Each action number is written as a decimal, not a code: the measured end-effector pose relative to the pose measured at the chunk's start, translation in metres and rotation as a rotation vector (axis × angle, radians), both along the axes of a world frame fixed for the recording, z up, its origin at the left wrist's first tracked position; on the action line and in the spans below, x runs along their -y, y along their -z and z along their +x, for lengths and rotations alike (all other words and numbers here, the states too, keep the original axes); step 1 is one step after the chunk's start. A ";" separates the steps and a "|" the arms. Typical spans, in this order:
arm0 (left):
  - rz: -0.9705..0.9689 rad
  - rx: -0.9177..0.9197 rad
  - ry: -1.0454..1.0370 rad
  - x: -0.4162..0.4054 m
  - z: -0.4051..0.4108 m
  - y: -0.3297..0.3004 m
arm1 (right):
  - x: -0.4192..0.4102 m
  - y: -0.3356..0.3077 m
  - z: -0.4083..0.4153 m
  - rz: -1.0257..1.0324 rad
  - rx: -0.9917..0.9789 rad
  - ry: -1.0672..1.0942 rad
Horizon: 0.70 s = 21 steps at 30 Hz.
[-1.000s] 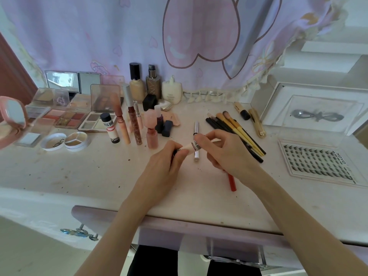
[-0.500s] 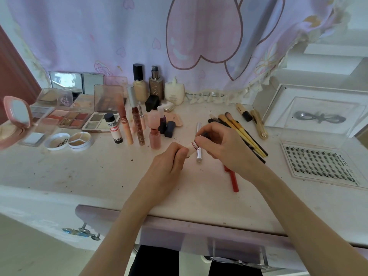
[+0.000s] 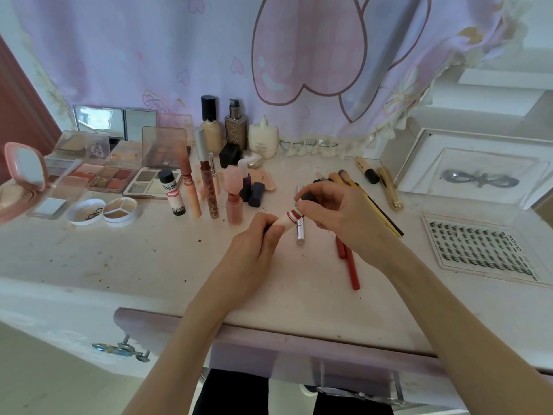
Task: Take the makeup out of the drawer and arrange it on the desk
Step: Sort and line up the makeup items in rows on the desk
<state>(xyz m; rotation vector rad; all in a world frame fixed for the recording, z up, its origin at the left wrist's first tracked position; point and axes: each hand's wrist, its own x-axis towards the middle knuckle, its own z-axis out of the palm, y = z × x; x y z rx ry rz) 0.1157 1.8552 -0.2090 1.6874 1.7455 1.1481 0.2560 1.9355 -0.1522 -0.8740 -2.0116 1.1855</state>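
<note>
Holding item: small white tube with red bands (image 3: 288, 219), raised just above table (image 3: 149, 265), long axis slanting from left hand (image 3: 257, 244) up-right to right hand (image 3: 326, 211). Both hands' fingers pinch opposite ends; right grips dark cap end.

Both bare forearms reach forward from the lower edge of the view and meet at mid-frame. The left hand (image 3: 257, 241) is curled, fingers (image 3: 270, 232) closed round one end of a small tube (image 3: 288, 220). The right hand (image 3: 335, 211) arches over from the right, fingertips pinching the other end.
</note>
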 end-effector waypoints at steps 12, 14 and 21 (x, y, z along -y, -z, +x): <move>0.022 0.040 -0.005 0.000 -0.001 0.001 | -0.005 -0.006 0.002 -0.022 -0.060 0.010; 0.029 0.055 -0.007 0.000 -0.001 0.001 | -0.005 -0.005 0.003 -0.035 -0.063 -0.002; 0.048 0.092 -0.032 -0.001 -0.002 0.001 | -0.006 0.000 0.003 -0.162 -0.132 -0.059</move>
